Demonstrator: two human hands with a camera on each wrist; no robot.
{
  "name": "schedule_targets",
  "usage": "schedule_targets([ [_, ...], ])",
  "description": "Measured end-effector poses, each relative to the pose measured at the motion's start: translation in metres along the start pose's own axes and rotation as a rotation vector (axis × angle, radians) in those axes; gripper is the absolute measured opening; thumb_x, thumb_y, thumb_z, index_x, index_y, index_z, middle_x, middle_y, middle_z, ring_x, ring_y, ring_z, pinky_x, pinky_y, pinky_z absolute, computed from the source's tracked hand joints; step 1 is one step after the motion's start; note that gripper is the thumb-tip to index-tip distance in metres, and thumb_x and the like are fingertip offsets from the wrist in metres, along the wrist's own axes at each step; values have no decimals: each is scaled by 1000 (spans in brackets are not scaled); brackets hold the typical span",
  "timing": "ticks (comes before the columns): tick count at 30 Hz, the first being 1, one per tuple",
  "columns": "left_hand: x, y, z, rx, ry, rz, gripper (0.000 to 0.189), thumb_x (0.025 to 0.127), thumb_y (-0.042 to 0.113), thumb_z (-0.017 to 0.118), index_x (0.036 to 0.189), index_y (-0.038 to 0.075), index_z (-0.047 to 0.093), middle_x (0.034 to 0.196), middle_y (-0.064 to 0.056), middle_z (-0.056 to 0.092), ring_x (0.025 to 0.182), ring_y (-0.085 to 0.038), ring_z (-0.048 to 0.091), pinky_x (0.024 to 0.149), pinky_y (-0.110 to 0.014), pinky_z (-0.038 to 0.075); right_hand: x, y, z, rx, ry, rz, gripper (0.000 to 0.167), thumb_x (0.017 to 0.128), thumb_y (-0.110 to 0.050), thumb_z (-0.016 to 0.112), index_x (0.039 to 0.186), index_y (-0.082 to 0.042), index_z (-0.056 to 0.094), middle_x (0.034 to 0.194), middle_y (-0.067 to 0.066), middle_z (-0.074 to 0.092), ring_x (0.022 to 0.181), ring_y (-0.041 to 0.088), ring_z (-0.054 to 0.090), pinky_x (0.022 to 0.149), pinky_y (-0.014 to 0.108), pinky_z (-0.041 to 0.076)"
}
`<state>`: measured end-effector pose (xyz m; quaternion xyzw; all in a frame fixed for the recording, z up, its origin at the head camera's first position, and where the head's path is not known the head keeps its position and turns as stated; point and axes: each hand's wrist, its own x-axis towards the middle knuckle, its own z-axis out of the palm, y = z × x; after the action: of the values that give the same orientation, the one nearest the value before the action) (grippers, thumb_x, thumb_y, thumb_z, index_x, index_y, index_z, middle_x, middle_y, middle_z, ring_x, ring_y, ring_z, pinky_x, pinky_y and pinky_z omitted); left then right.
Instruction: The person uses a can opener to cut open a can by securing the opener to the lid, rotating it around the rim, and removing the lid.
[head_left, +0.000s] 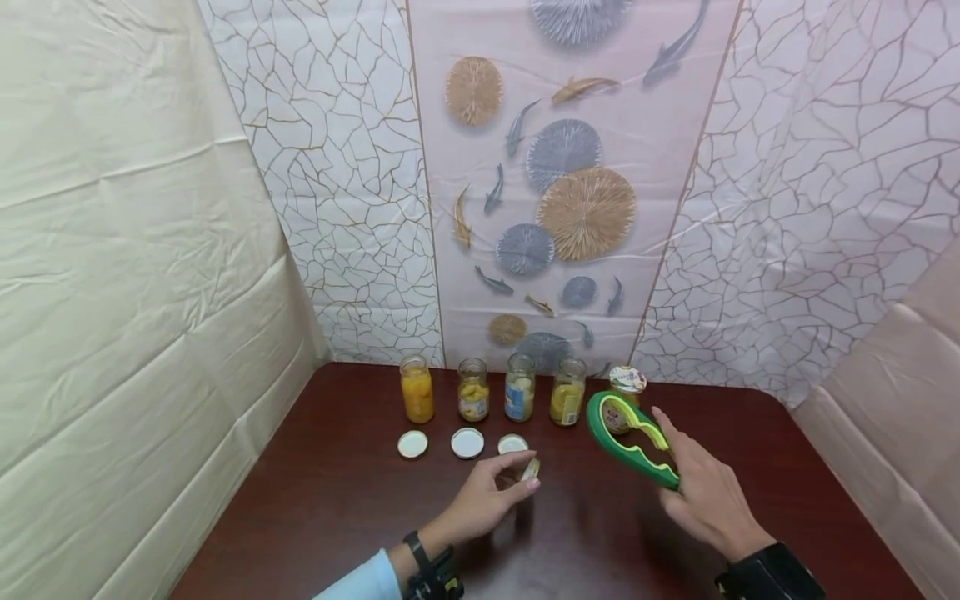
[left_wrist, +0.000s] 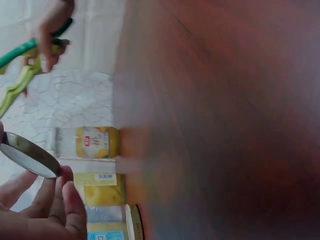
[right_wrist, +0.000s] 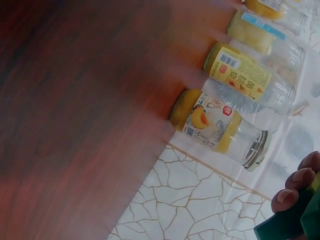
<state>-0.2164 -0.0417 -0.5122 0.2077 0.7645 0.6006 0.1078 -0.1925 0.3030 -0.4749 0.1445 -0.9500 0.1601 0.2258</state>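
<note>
My left hand pinches a metal jar lid by its rim above the table, the white inner side partly showing in the left wrist view. With my right hand I grip a green jar opener, its notched light-green inner edges spread apart. Behind the opener's loop stands a peach jar with its lid on, partly hidden in the head view. To its left is a lidless jar of yellow fruit. A white upturned lid lies just beyond my left fingers.
More lidless fruit jars, one with a blue label, one with fruit pieces and one orange, stand along the back. Two upturned lids lie before them on the dark table. Patterned cloth hangs behind.
</note>
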Motion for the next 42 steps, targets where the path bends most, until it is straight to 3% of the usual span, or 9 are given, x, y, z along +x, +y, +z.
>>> schedule_targets([
  [4,20,-1,5,169,-4,21,44,104,33,72,147,23,66,139,-2,72,105,-10,69,86,-24,57,-3,0,-2,-5,-7,10,111,71,-1,68,171,-26,27,126,20,71,99,29,66,63,32,40],
  [10,45,2,22,735,-41,56,50,98,36,79,144,17,69,128,-4,72,111,-17,65,88,-29,57,-9,1,-2,-14,-14,18,106,72,-1,69,169,-22,32,122,15,71,91,20,60,61,29,39],
  [14,58,2,40,953,-101,59,49,93,39,84,138,22,73,118,-2,70,99,-14,61,79,-23,53,-13,4,-1,-15,14,14,102,69,0,70,165,-17,39,124,15,71,90,19,58,62,30,37],
  [25,72,1,53,1036,-190,43,39,85,37,93,119,21,83,110,1,71,90,-14,60,70,-21,49,-15,6,-1,32,176,-65,88,63,1,75,149,-7,57,125,15,74,95,28,70,63,38,49],
  [29,74,-10,55,1034,-184,73,41,87,39,91,121,18,83,110,1,70,91,-16,60,72,-22,50,-15,4,0,33,187,-67,84,63,2,75,145,-8,59,120,11,75,88,21,65,62,34,47],
  [33,73,-9,55,1027,-181,76,42,86,38,92,121,17,83,109,2,69,90,-15,60,74,-21,49,-16,3,2,36,161,-72,83,63,1,74,144,-7,59,120,11,75,87,17,62,62,32,46],
  [35,73,2,55,1029,-191,64,39,86,35,92,120,19,83,108,3,71,89,-13,60,75,-21,49,-16,4,2,35,149,-60,82,63,1,74,144,-6,59,119,12,74,86,17,61,62,32,45],
  [39,91,-5,57,1053,-216,69,38,85,37,92,119,22,83,112,5,74,96,-11,62,87,-24,52,-16,6,2,26,118,-13,80,66,0,73,144,-5,57,117,14,74,85,17,59,63,32,43],
  [42,122,-39,60,1077,-229,77,39,85,41,92,119,26,83,114,9,74,101,-9,63,95,-28,53,-15,9,4,30,100,8,80,67,0,72,145,-5,56,115,14,73,86,19,60,63,35,43],
])
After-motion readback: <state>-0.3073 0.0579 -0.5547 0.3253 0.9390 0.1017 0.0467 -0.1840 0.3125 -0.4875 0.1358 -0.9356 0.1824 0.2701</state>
